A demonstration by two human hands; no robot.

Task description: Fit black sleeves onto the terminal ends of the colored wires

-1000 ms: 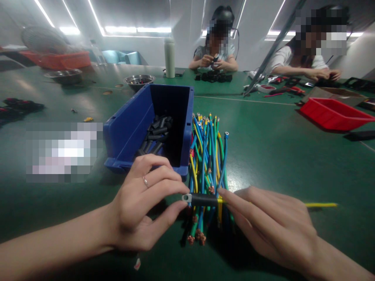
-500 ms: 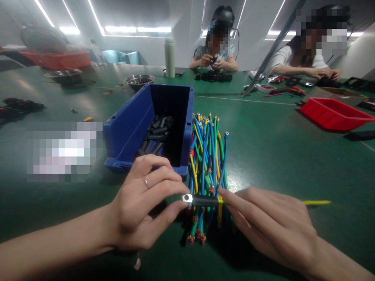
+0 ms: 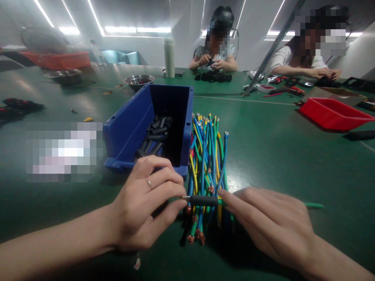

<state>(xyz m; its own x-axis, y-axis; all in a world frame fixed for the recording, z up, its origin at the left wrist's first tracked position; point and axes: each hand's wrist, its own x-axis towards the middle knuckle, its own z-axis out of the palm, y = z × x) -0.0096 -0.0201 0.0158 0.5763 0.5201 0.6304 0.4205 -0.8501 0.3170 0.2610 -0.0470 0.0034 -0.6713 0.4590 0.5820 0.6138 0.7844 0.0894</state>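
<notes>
My left hand (image 3: 143, 207) pinches the metal lug end of a thin wire, thumb and forefinger closed on it. A black sleeve (image 3: 203, 200) sits on that wire between my hands. My right hand (image 3: 266, 222) grips the wire (image 3: 313, 205) just right of the sleeve, fingertips touching the sleeve's end; the wire's tail pokes out past my knuckles and looks green. Under both hands lies a bundle of blue, green and yellow wires (image 3: 208, 156) with copper lugs. A blue bin (image 3: 129, 132) holding several black sleeves stands just behind my left hand.
On the green table stand a red tray (image 3: 331, 113) at the right, a steel bowl (image 3: 139, 80) and a pale bottle (image 3: 169, 57) behind the bin. Two other people work with their hands at the far side. An orange crate (image 3: 61, 59) sits far left.
The wire has turned between my fingers: the flat lug now shows edge-on and the tail looks green instead of yellow. The tail sticks out less to the right. Both hands stay in place.
</notes>
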